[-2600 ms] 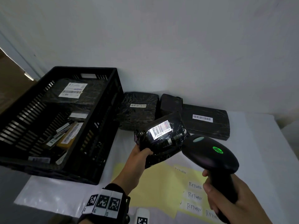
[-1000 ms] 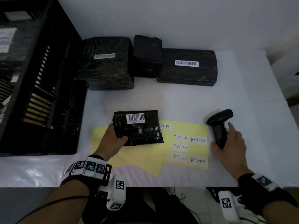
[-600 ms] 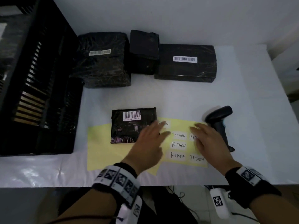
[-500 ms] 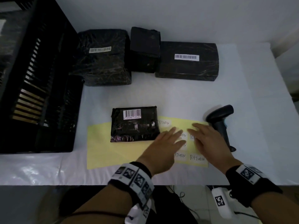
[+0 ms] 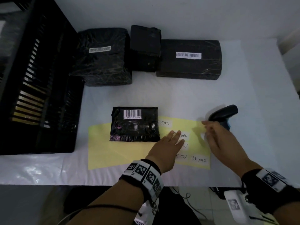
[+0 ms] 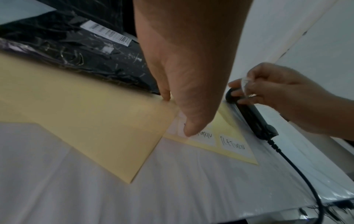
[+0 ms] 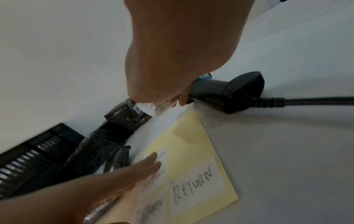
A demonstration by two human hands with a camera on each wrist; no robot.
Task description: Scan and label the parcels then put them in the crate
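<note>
A small black wrapped parcel (image 5: pixel 134 124) with a white barcode lies face up on the yellow label sheet (image 5: pixel 113 153). My left hand (image 5: pixel 177 138) presses flat on the sheet beside the parcel, fingers straight, over the RETURN stickers (image 5: pixel 198 159). My right hand (image 5: pixel 205 128) hovers just above the sheet's right end and pinches one peeled, curled RETURN label (image 7: pixel 151 109) between thumb and fingers; the same label (image 6: pixel 246 84) shows in the left wrist view. The black scanner (image 5: pixel 224 113) lies on the table behind the right hand. The black crate (image 5: pixel 37 88) stands at the left.
Three more black parcels line the back wall: a large one (image 5: pixel 102 60) next to the crate, a small one (image 5: pixel 144 47), and a flat one (image 5: pixel 190 62). The scanner cable (image 6: pixel 298 171) runs off the table's near edge. The white table (image 5: pixel 186 95) extends to the right.
The parcel and scanner were set down about a second ago. Since then my left hand has settled flat on the sheet and my right hand has peeled a RETURN label off and lifted it.
</note>
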